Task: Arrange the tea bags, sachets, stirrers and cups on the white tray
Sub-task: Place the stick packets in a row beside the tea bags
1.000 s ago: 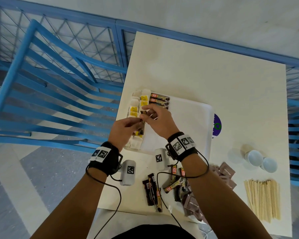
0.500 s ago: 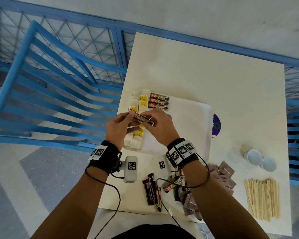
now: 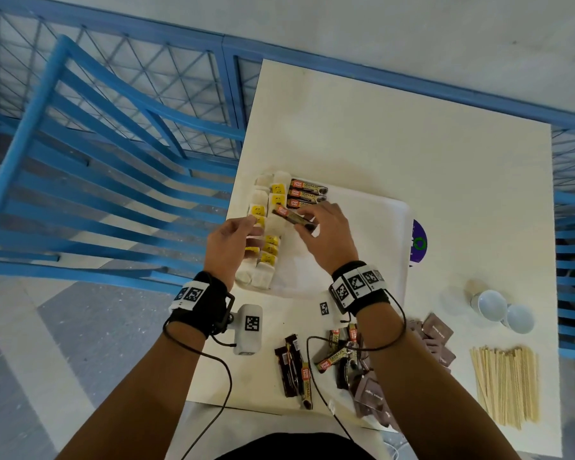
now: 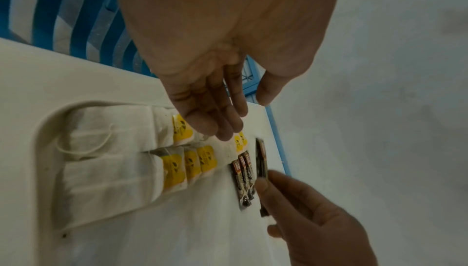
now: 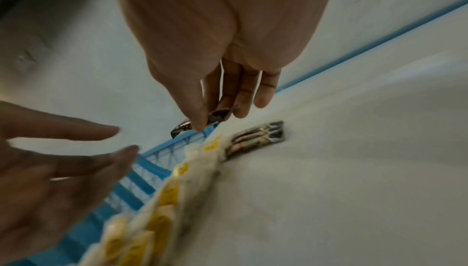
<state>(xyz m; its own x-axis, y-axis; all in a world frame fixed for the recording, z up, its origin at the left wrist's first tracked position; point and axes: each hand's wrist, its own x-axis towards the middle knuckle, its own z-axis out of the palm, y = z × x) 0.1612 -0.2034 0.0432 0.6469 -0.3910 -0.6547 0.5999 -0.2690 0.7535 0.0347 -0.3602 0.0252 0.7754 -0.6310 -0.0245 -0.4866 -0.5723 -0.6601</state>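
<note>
On the white tray, tea bags with yellow tags lie in rows along its left side. Three coffee stick sachets lie at its far end. My right hand pinches a fourth stick sachet just above the tray, beside those three; the same sachet shows in the left wrist view and, by its end, in the right wrist view. Over the tea bags hovers my left hand, its fingers straight and holding nothing.
More stick sachets and brown square sachets lie on the table's near edge. Wooden stirrers and two white cups are at the right. A blue chair and railing stand left of the table.
Both hands held the stick sachet half a second ago. The left hand has let go and drawn left; the right hand has carried the sachet toward the three at the tray's far end.
</note>
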